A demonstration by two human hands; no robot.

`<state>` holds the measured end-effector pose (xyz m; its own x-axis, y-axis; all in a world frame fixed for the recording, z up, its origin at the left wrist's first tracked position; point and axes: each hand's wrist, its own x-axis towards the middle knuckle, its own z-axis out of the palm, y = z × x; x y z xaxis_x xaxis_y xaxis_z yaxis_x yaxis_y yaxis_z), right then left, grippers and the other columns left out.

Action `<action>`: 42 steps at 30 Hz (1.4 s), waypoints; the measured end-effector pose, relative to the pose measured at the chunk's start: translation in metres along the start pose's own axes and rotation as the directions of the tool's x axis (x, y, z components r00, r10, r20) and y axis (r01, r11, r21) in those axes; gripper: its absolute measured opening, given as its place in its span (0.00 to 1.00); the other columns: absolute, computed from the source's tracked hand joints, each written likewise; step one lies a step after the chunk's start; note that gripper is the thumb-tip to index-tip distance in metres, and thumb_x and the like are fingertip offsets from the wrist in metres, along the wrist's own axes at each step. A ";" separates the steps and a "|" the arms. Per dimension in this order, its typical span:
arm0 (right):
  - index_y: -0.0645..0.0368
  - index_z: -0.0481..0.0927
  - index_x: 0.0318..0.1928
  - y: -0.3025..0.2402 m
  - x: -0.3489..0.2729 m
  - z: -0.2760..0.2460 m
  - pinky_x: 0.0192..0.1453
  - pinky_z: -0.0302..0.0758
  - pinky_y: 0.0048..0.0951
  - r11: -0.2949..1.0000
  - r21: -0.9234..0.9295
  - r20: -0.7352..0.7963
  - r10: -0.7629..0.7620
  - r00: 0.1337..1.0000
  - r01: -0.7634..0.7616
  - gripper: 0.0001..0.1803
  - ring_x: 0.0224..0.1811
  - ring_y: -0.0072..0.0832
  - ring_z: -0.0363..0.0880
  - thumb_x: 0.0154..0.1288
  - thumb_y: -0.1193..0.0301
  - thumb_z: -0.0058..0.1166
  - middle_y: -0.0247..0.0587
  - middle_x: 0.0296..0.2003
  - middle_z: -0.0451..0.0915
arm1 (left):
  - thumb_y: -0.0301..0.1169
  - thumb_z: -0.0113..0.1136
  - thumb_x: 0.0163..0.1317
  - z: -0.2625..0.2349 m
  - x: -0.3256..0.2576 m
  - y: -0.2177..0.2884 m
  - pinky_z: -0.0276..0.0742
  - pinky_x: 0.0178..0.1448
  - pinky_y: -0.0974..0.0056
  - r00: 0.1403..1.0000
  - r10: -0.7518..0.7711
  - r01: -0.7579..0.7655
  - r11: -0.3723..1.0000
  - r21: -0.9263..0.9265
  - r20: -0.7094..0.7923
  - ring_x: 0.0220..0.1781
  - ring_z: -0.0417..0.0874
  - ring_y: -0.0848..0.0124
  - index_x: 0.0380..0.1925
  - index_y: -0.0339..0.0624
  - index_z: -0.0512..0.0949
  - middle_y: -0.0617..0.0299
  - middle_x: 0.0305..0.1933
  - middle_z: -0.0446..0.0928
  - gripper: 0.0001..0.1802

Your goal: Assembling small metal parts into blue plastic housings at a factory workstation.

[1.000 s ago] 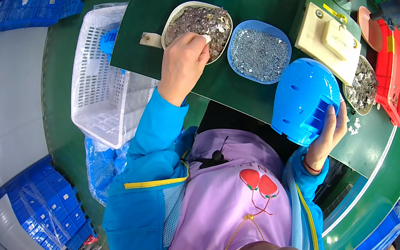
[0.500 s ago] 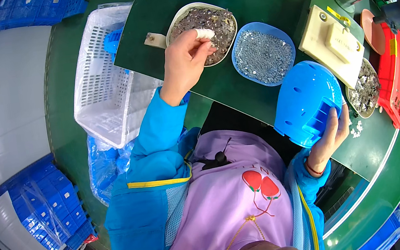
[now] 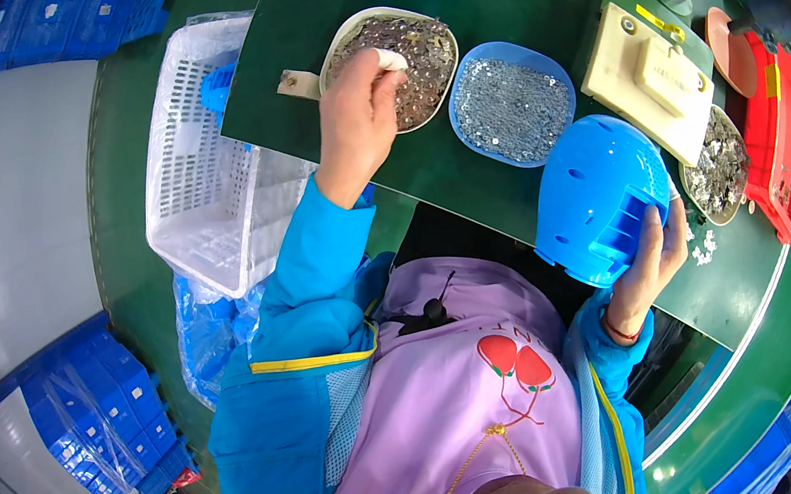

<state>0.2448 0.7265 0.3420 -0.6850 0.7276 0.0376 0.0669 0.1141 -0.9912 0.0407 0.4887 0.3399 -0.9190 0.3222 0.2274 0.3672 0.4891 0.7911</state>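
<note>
My left hand, with white wrapping on a finger, is over the near left side of a cream handled pan filled with small metal pieces. Its fingers are curled together, and whatever may be between them is hidden. To the right stands a blue bowl of small silvery parts. My right hand grips a rounded blue plastic shell by its right side, thumb at a rectangular opening. The shell is held at the table's near edge.
A cream fixture block on a green base stands right of the bowls. Beyond it are another pan of metal pieces and a red bin. Small white bits lie on the green table. A white crate stands at left.
My left hand has shifted slightly left and its fingers have drawn closer together. The right hand still holds the blue shell; the whole view has shifted a little.
</note>
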 end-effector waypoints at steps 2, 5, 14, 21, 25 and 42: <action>0.74 0.70 0.64 0.004 0.002 -0.002 0.67 0.67 0.33 1.000 0.014 0.016 0.008 1.000 -0.008 0.25 0.59 0.34 0.75 0.69 0.74 0.48 0.52 0.57 0.77 | 0.21 0.58 0.68 0.003 -0.004 0.001 0.81 0.36 0.71 0.975 -0.216 0.222 0.942 -0.250 0.053 0.32 0.84 0.72 0.43 0.34 0.81 0.56 0.37 0.84 0.06; 0.75 0.69 0.65 0.001 0.004 -0.003 0.70 0.64 0.36 1.000 0.011 0.016 -0.011 1.000 0.011 0.26 0.62 0.37 0.74 0.67 0.77 0.50 0.56 0.59 0.75 | 0.20 0.61 0.65 0.005 -0.012 0.028 0.86 0.44 0.68 0.967 -0.182 0.252 0.765 -0.593 0.176 0.38 0.88 0.67 0.44 0.31 0.81 0.55 0.38 0.85 0.08; 0.75 0.68 0.65 0.001 0.001 -0.025 0.68 0.67 0.36 0.991 -0.030 -0.082 -0.135 0.987 0.133 0.26 0.61 0.36 0.75 0.67 0.78 0.52 0.55 0.58 0.76 | 0.20 0.58 0.67 0.047 -0.028 0.089 0.85 0.44 0.67 0.888 -0.115 0.430 0.547 -0.718 0.444 0.40 0.88 0.63 0.49 0.31 0.78 0.50 0.41 0.83 0.11; 0.75 0.71 0.62 0.002 0.010 -0.025 0.46 0.83 0.29 0.927 -0.219 -0.245 -0.354 0.903 0.304 0.30 0.49 0.36 0.83 0.59 0.78 0.62 0.56 0.50 0.81 | 0.16 0.59 0.65 0.063 -0.055 0.129 0.84 0.43 0.67 0.911 -0.015 0.304 0.700 -0.646 0.413 0.39 0.87 0.65 0.44 0.29 0.79 0.52 0.40 0.82 0.08; 0.75 0.72 0.61 0.003 0.014 -0.026 0.40 0.84 0.28 0.899 -0.298 -0.309 -0.408 0.859 0.320 0.32 0.47 0.36 0.84 0.56 0.77 0.63 0.55 0.49 0.81 | 0.10 0.61 0.59 0.084 -0.064 0.124 0.83 0.42 0.70 0.927 0.212 0.000 0.824 -0.567 0.308 0.37 0.83 0.72 0.41 0.29 0.80 0.56 0.40 0.80 0.11; 0.75 0.70 0.63 0.007 0.010 -0.027 0.43 0.83 0.34 0.608 -0.637 -0.203 -0.725 0.658 0.474 0.42 0.48 0.46 0.84 0.46 0.70 0.67 0.61 0.53 0.80 | 0.12 0.66 0.57 0.114 -0.073 0.108 0.76 0.37 0.73 0.949 0.137 0.023 0.868 -0.496 0.285 0.37 0.79 0.79 0.34 0.34 0.76 0.62 0.36 0.77 0.10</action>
<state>0.2580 0.7522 0.3385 -0.3519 0.5332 0.7694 0.1784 0.8451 -0.5041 0.1638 0.6107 0.3440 -0.7808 0.6033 0.1624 0.2260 0.0304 0.9736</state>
